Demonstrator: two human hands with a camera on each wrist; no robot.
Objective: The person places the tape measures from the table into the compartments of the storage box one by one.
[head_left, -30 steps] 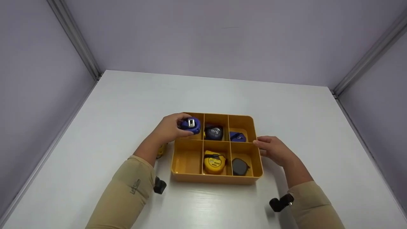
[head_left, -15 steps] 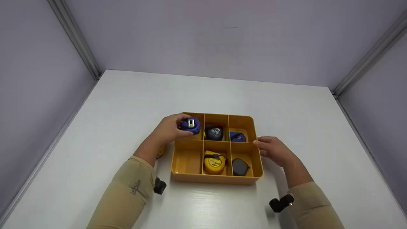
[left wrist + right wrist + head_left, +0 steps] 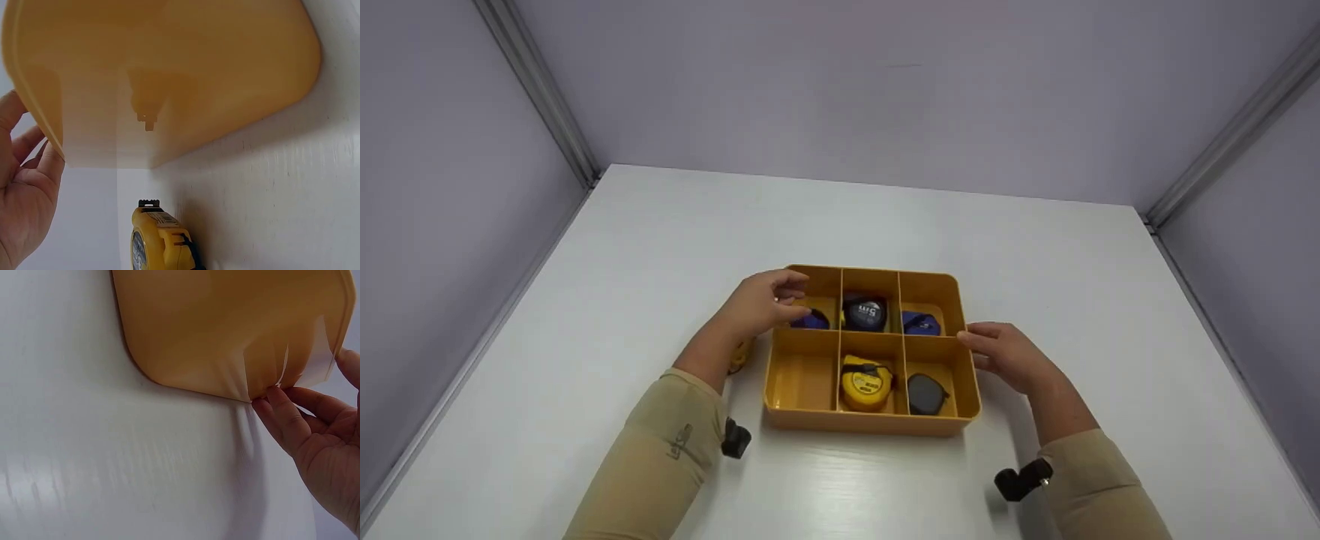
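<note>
Head view shows a yellow divided tray (image 3: pixel 969 390) near the middle of the white worktop (image 3: pixel 660 247), six compartments in two rows. The left hand (image 3: pixel 757 306) hovers at the tray's far left corner, fingers loosely bent over a blue tape measure (image 3: pixel 812 320) that lies in the far left compartment; the grip looks empty and relaxed, fingertips close to the tape but apparently not pinching it. The right hand (image 3: pixel 1009 354) rests with straight fingers against the tray's right wall, holding nothing. Other compartments hold a dark tape measure (image 3: pixel 865 313), a second blue one (image 3: pixel 920 323), a yellow tape measure (image 3: pixel 866 382) and a grey one (image 3: pixel 926 393); the near left compartment is bare. Another yellow tape (image 3: pixel 160 242) lies on the worktop just beside the tray's left wall.

Judging by its look, the blue tape is compact, rigid and fairly heavy for its bulk, with a smooth case; best pinched across its flat sides. Dividers crowd it, so lifting straight up suits. The worktop's edges lie well apart from the tray.
</note>
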